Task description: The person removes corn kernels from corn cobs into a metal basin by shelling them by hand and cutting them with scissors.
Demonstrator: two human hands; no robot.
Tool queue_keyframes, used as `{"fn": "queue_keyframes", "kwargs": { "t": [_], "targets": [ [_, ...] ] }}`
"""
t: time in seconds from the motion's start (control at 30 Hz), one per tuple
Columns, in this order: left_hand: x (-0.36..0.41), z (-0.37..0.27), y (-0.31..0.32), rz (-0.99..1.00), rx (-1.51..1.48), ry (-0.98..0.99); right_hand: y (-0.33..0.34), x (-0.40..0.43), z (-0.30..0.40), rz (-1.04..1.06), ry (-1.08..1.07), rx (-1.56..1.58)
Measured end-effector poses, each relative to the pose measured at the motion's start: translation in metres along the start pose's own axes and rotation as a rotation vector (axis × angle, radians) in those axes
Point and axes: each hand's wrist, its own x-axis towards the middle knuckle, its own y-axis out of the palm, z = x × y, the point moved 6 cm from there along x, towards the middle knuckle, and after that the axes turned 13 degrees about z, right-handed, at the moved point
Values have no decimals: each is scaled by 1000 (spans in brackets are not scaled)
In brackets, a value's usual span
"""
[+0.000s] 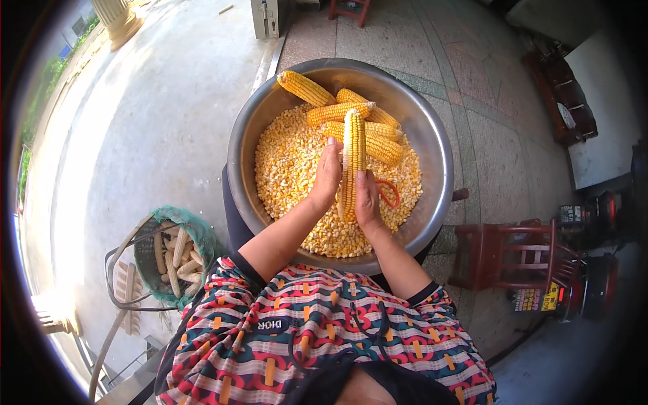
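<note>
Over a wide steel basin (441, 167) in my lap, an ear of yellow corn (356, 147) stands lengthwise between my hands. My right hand (368, 202) grips its lower right side, thumb lying along the kernels. On the ear's left side is my left hand (326, 174), thumb pointing up and fingers partly hidden behind the ear. A pale strip without kernels runs down that left side. Loose corn kernels (288, 162) fill much of the basin. Several whole ears (306, 88) lie at its far side. An orange-red loop (389, 193) rests on the kernels right of my right hand.
At the lower left stands a basket (147, 253) lined with green netting, holding several stripped cobs (179, 248). A reddish wooden chair (476, 255) is at the right, with parked motor vehicles (572, 298) behind it. A red stool (349, 10) stands at the far edge.
</note>
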Motion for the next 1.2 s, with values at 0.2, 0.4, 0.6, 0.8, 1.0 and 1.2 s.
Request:
{"fn": "queue_keyframes", "kwargs": {
  "t": [0.2, 0.4, 0.6, 0.8, 1.0, 1.2],
  "targets": [
    [3, 10, 10, 43, 94, 218, -2, -4, -8, -24, -51, -157],
    [11, 10, -3, 60, 179, 204, 10, -7, -8, -25, 24, 259],
    [-7, 20, 11, 183, 76, 46, -10, -2, -10, -196, -27, 269],
    [-23, 0, 21, 139, 519, 293, -15, -3, -13, -198, -29, 112],
    [-2, 28, -5, 113, 195, 63, -2, -9, -6, -145, -53, 290],
    [-19, 3, 27, 122, 243, 206, -8, -10, 11, -230, -73, -7]
  ]
}}
